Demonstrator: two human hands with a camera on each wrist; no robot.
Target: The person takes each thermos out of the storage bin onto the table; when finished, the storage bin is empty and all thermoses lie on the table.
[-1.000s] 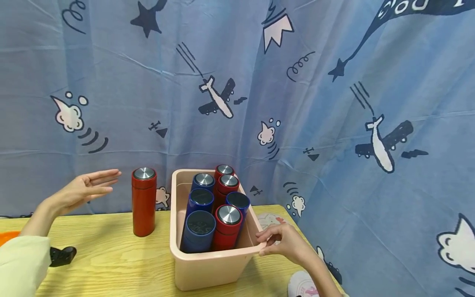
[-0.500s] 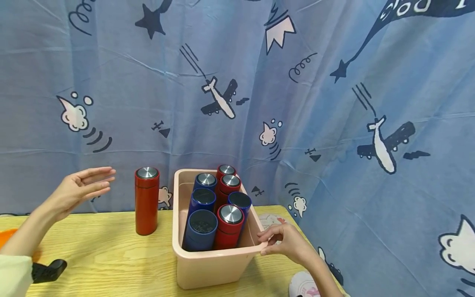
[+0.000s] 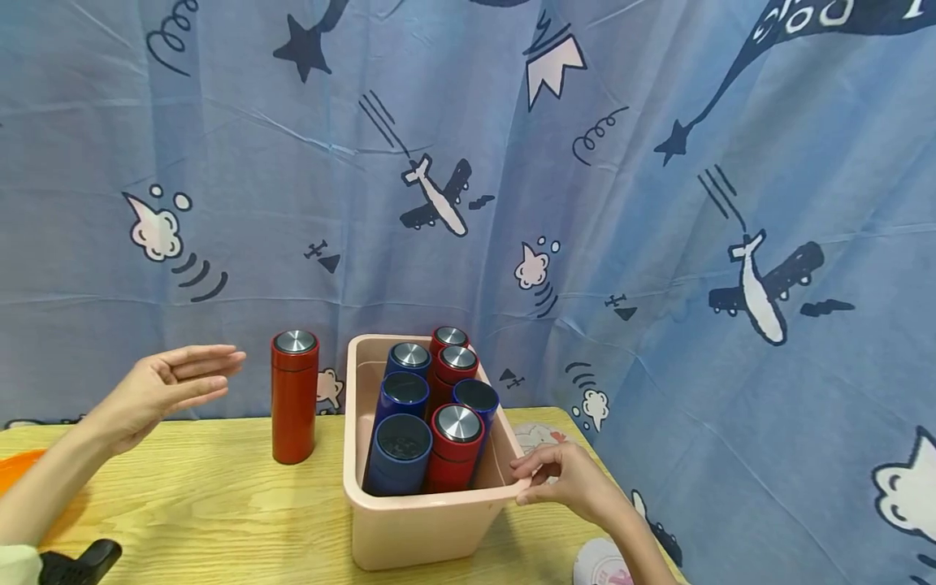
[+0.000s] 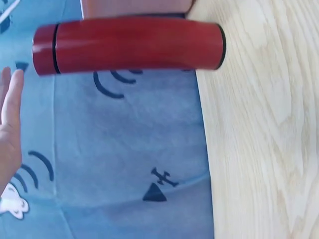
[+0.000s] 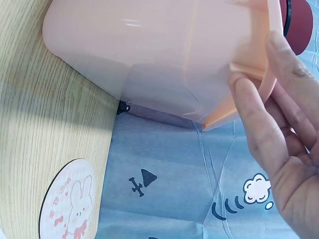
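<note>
My left hand (image 3: pixel 164 390) is in the air with fingers extended, left of a tall red thermos (image 3: pixel 294 398) that stands upright on the table. A gap separates the fingertips from it; in the left wrist view the same red thermos (image 4: pixel 134 45) is beside the hand's edge. My right hand (image 3: pixel 566 479) pinches the near right corner rim of a pale pink bin (image 3: pixel 409 536), thumb outside and fingers over the rim. Inside the bin several thermoses stand upright: blue ones (image 3: pixel 398 467) and red ones (image 3: pixel 453 463), with dark or silver lids.
An orange object (image 3: pixel 22 467) lies at the table's left edge, partly behind my forearm. Round mats with rabbit prints (image 5: pixel 70 199) lie right of the bin. A blue patterned curtain (image 3: pixel 256 203) hangs behind and right of the wooden table (image 3: pixel 219 520).
My left hand has drawn back slightly, then moved forward again toward the red thermos. The head view has shifted a little. My right hand keeps its grip on the bin rim.
</note>
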